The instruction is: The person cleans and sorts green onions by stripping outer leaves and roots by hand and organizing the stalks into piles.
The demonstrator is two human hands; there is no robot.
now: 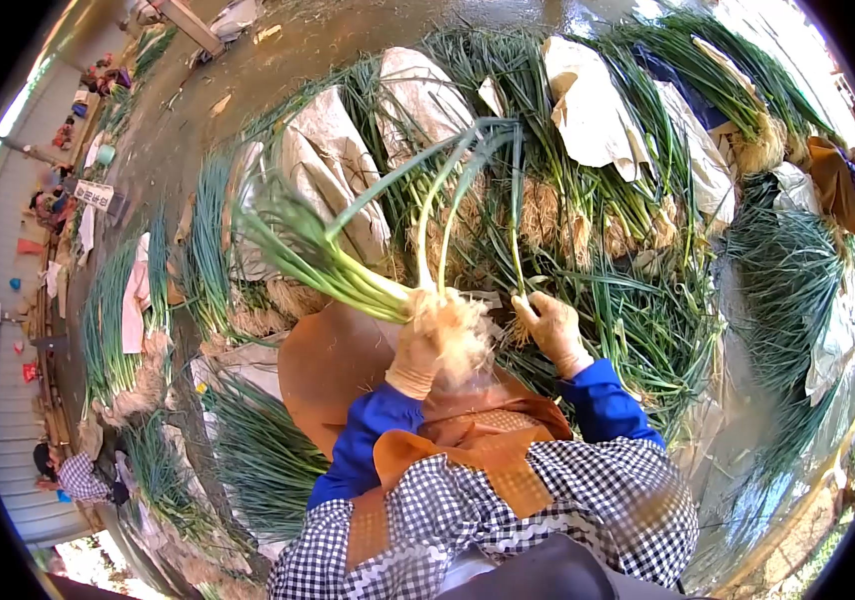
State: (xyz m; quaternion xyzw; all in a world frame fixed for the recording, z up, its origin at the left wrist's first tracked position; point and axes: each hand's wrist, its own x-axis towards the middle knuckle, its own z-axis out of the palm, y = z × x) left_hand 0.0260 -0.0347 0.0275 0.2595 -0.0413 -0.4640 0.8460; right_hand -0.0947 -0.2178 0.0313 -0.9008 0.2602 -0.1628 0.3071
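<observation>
My left hand (416,358) is closed around a bunch of green onions (373,285), its pale, hairy roots facing right and its leaves spreading to the upper left. The leaf tips are smeared by motion. To the right, my right hand (554,330) pinches a single green onion (515,235) near its root end; its leaf bends over at the top toward the bunch. Beneath the left hand lies a brown apron (333,365) over my lap. Close to the right hand, loose green onions (628,330) are heaped on the ground.
Several bundles of green onions with pale cloths (598,110) between them line the far side. More bundles (213,240) lie at the left, and a dark green pile (263,455) sits beside my lap. Wet floor (338,40) stretches behind. Other people (83,478) sit along the left wall.
</observation>
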